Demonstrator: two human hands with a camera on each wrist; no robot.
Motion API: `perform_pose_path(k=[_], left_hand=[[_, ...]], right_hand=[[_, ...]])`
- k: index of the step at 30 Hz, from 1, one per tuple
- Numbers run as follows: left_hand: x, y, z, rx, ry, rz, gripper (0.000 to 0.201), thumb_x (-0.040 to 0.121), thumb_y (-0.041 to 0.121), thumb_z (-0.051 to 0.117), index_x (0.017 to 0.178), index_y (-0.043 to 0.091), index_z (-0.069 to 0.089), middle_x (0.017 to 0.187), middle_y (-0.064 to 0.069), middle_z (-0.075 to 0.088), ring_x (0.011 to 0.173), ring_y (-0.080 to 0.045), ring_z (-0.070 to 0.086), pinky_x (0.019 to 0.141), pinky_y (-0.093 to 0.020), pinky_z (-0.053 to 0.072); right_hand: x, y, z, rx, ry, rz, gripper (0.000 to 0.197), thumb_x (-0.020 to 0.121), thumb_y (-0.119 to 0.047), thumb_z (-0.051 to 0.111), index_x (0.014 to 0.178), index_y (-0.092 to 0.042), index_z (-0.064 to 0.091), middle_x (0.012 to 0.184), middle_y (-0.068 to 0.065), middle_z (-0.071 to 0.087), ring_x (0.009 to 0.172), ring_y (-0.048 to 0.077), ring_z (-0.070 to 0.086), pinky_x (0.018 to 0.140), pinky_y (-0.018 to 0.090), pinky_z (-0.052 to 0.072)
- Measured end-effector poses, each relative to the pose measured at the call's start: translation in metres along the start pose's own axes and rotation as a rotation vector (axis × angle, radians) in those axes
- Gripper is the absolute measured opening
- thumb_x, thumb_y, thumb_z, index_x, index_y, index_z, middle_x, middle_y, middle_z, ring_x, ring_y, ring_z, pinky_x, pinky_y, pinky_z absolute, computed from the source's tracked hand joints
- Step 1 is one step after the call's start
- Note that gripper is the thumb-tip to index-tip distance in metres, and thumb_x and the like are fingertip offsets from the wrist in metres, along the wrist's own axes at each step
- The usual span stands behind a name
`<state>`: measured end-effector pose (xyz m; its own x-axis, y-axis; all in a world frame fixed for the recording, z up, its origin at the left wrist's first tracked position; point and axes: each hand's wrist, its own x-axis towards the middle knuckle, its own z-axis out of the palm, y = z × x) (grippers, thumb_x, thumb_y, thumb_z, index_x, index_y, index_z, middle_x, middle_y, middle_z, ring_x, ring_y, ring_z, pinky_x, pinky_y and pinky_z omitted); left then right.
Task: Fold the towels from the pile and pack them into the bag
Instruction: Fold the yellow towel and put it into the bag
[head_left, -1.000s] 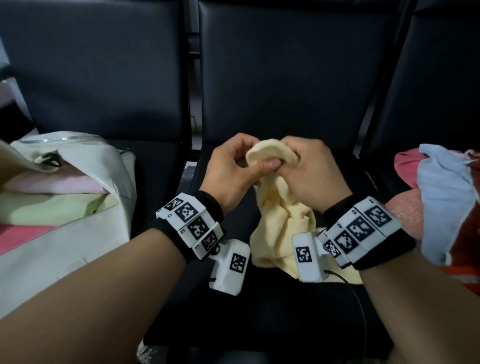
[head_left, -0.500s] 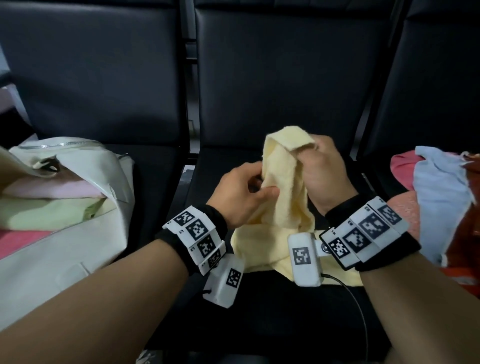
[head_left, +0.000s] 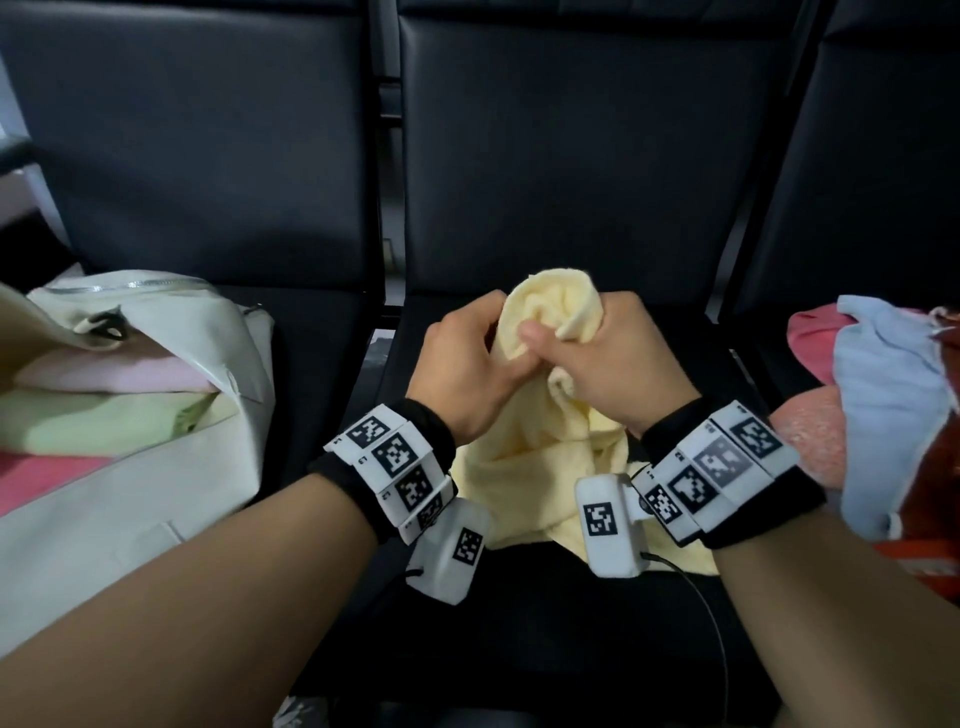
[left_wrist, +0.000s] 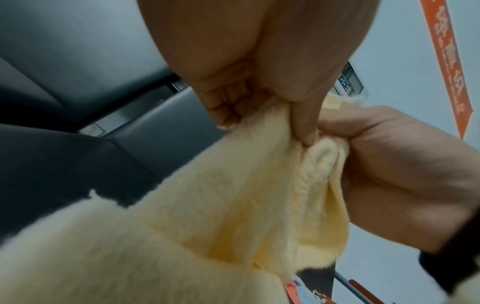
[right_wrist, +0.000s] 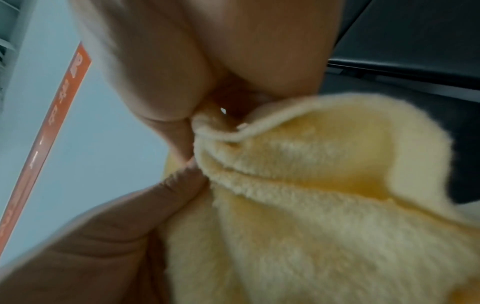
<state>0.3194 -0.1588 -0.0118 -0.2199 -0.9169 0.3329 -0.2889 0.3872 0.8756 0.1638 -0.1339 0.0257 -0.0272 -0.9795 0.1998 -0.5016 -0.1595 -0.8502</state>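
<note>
Both hands pinch the bunched top of the yellow towel (head_left: 545, 447) over the middle seat: left hand (head_left: 462, 364), right hand (head_left: 618, 358). Soft, light, floppy; better held by its corners.

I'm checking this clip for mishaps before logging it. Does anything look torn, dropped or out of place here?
Nothing stands out. Both the left hand and right hand grip the bunched yellow towel over the middle seat. Folded towels sit in the white bag on the left; the unfolded pile lies on the right seat.
</note>
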Motion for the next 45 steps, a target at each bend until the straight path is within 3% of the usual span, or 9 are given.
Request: perform_pose_path(k=[5,10,17,21,29,32,36,40,45], left_hand=[[0.000,0.004,-0.005,-0.073,-0.014,-0.045,0.030,0.077,0.053,0.081,0.080,0.024,0.071,0.061,0.001,0.059,0.059,-0.016,0.054,0.065,-0.051,0.058],[0.002,0.000,-0.006,-0.016,0.109,-0.028,0.017,0.098,0.035,0.065,0.084,0.026,0.068,0.079,-0.001,0.070,0.077,-0.022,0.067,0.077,-0.050,0.058],[0.002,0.004,-0.005,-0.095,0.122,0.046,0.017,0.097,0.036,0.058,0.092,0.022,0.068,0.108,0.001,0.065,0.099,-0.015,0.065,0.089,-0.038,0.056],[0.001,0.005,-0.007,-0.129,0.091,0.073,0.021,0.100,0.034,0.057,0.092,0.015,0.062,0.085,0.003,0.065,0.078,-0.009,0.060,0.071,-0.035,0.052],[-0.001,-0.008,-0.006,0.252,-0.134,-0.026,0.017,0.096,0.031,0.063,0.079,0.035,0.062,0.085,0.009,0.066,0.085,-0.013,0.063,0.078,-0.038,0.055],[0.000,-0.010,-0.009,0.287,-0.083,-0.139,0.025,0.098,0.033,0.058,0.076,0.020,0.062,0.075,0.004,0.065,0.074,-0.019,0.064,0.069,-0.043,0.058],[0.004,-0.008,-0.012,0.163,0.088,-0.204,0.035,0.104,0.035,0.052,0.076,0.014,0.057,0.067,0.007,0.054,0.055,-0.006,0.054,0.049,-0.023,0.045],[0.008,-0.004,-0.011,0.010,0.170,-0.085,0.038,0.102,0.033,0.056,0.066,0.027,0.052,0.059,0.014,0.048,0.058,-0.007,0.047,0.059,-0.030,0.042],[0.003,0.008,-0.006,-0.186,0.043,0.010,0.026,0.102,0.023,0.060,0.083,0.008,0.069,0.073,0.002,0.063,0.071,-0.011,0.059,0.066,-0.029,0.050]], right_hand=[[0.001,-0.003,-0.007,0.141,0.137,0.084,0.007,0.091,-0.022,0.073,0.085,-0.020,0.070,0.085,0.001,0.074,0.081,0.015,0.073,0.080,0.045,0.061],[0.002,-0.003,-0.009,0.207,0.130,0.106,0.002,0.090,-0.020,0.073,0.091,-0.018,0.072,0.087,0.001,0.076,0.083,0.015,0.075,0.083,0.047,0.061],[-0.005,-0.005,-0.002,-0.001,-0.063,-0.018,0.041,0.074,-0.039,0.082,0.110,-0.023,0.071,0.099,-0.005,0.075,0.094,0.007,0.071,0.087,0.041,0.060],[-0.002,-0.005,-0.006,0.033,0.063,-0.021,0.013,0.086,-0.020,0.078,0.099,-0.020,0.073,0.091,-0.005,0.075,0.089,0.008,0.071,0.085,0.037,0.059],[-0.002,-0.008,-0.014,0.408,0.130,0.022,0.016,0.091,-0.008,0.064,0.097,-0.021,0.071,0.093,-0.003,0.076,0.095,0.014,0.073,0.086,0.034,0.057],[-0.001,-0.007,-0.014,0.470,0.228,0.022,0.014,0.088,-0.014,0.063,0.092,-0.025,0.071,0.092,-0.002,0.076,0.096,0.016,0.073,0.090,0.040,0.058],[0.002,-0.002,-0.016,0.375,0.309,0.013,0.014,0.092,-0.014,0.064,0.090,-0.025,0.072,0.092,-0.002,0.076,0.093,0.013,0.073,0.091,0.046,0.059],[0.002,0.001,-0.013,0.246,0.164,0.016,0.022,0.083,-0.022,0.080,0.103,-0.024,0.070,0.099,-0.003,0.076,0.092,0.011,0.073,0.088,0.044,0.060],[-0.004,-0.002,-0.004,0.152,-0.211,0.030,0.023,0.086,-0.027,0.079,0.106,-0.017,0.072,0.099,0.001,0.077,0.093,0.016,0.075,0.090,0.046,0.059]])
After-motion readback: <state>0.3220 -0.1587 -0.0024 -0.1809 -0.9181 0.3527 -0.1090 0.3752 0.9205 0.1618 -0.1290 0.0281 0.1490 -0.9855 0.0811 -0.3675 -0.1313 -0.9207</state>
